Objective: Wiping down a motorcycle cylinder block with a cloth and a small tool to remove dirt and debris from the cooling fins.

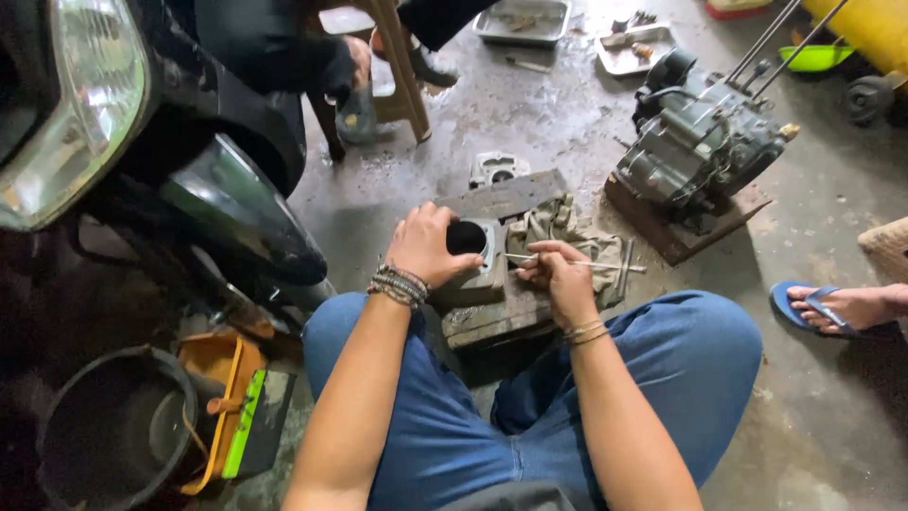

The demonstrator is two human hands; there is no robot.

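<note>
One grey cylinder block (478,254), big round bore: left hand (424,244) closed round it, right hand (558,274) pinching one thin metal pick (567,262).

Both bare forearms are reaching forward from between the knees, elbows bent and wrists nearly level. The left hand (424,244) is cupping downward, its fingers (465,265) curling over and pressing flat, with the thumb tucked beneath them. The right hand (560,274) is closing into a pinch, its fingertips (535,268) pointing toward the left fingers, just beside them.
</note>
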